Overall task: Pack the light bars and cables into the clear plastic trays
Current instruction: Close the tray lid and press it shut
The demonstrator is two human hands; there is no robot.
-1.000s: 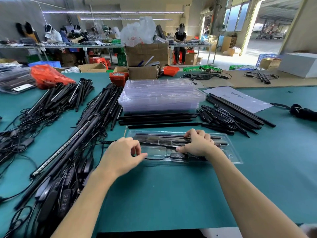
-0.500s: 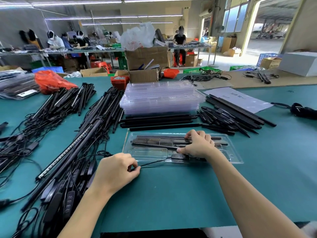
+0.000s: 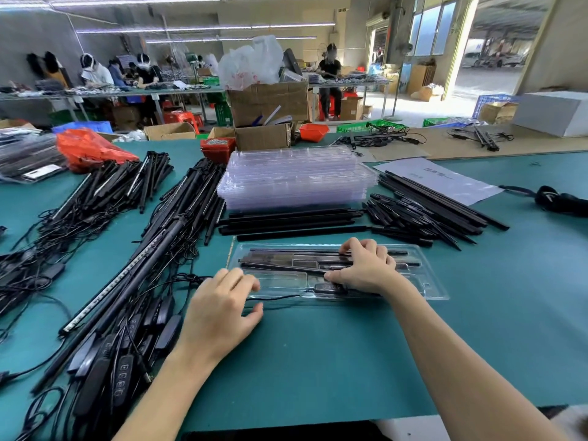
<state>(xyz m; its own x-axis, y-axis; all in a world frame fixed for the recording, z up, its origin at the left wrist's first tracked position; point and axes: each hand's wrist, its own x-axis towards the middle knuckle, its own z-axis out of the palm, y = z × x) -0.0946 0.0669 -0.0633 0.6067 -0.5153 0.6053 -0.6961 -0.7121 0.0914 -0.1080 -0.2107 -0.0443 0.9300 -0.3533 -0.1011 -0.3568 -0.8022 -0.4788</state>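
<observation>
A clear plastic tray (image 3: 426, 281) lies on the green table in front of me, with several black light bars (image 3: 286, 259) in its far slots. My right hand (image 3: 366, 270) rests on the tray's middle. Its bent fingertips press on the bars and its thumb lies just above a black inline controller (image 3: 331, 287). From the controller a thin black cable (image 3: 276, 297) runs left. The cable passes between the thumb and curled fingers of my left hand (image 3: 222, 308), which sits at the tray's left end.
A stack of empty clear trays (image 3: 296, 179) stands behind, with loose black bars (image 3: 286, 221) in front of it. More short bars (image 3: 423, 214) lie to the right. Wired light bars with controllers (image 3: 127, 313) are piled on the left. Cardboard boxes (image 3: 264, 135) stand beyond.
My left hand drew back toward me with the cable, then moved forward onto the tray's left end. My right hand stayed on the bars.
</observation>
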